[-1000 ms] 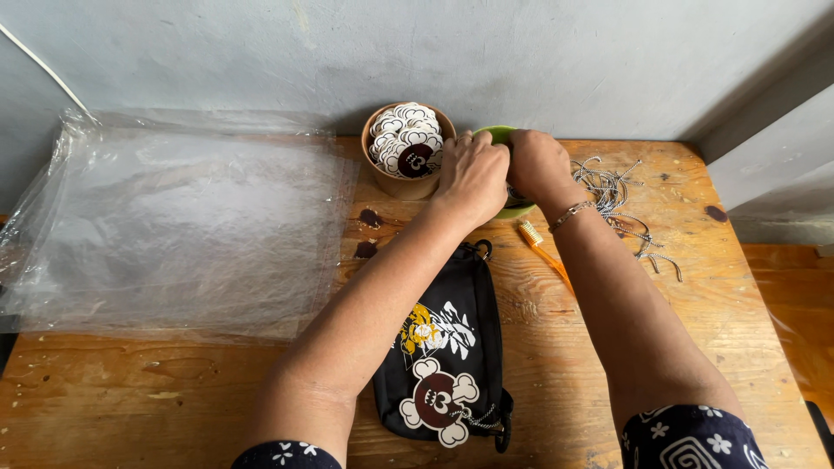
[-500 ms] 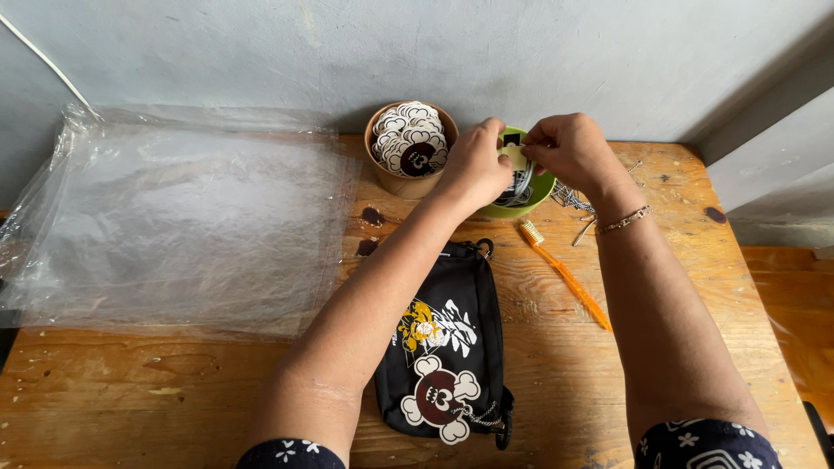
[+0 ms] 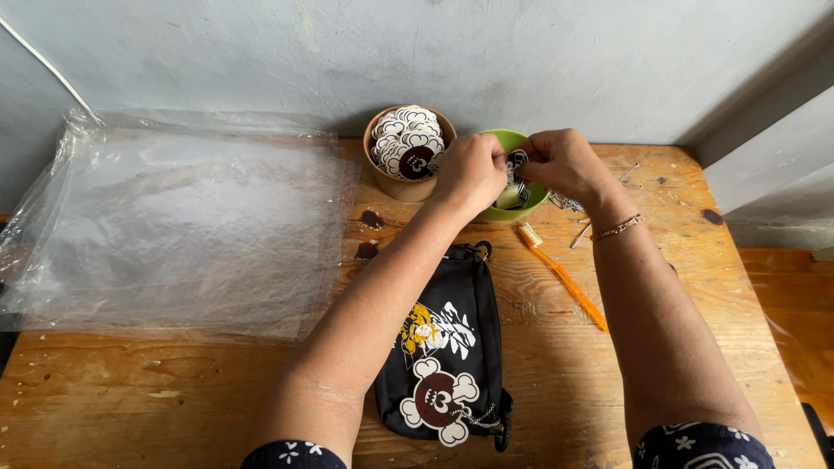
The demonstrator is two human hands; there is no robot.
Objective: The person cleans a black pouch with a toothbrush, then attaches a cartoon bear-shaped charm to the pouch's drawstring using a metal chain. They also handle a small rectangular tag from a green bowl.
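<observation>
Bowl (image 3: 532,198): lime green. Cup (image 3: 393,185): tan, filled with white and dark maroon stickers (image 3: 408,142). Bag (image 3: 447,354): black; white and yellow print, plus maroon skull on white crossbones. Toothbrush (image 3: 563,275): orange. Table (image 3: 156,391): honey-brown wood. Plastic sheets (image 3: 178,221): clear. Bracelet (image 3: 617,227): gold.

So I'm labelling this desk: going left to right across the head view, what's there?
Clear plastic sheets → brown cup of stickers → left hand → green bowl → right hand → orange toothbrush.
</observation>
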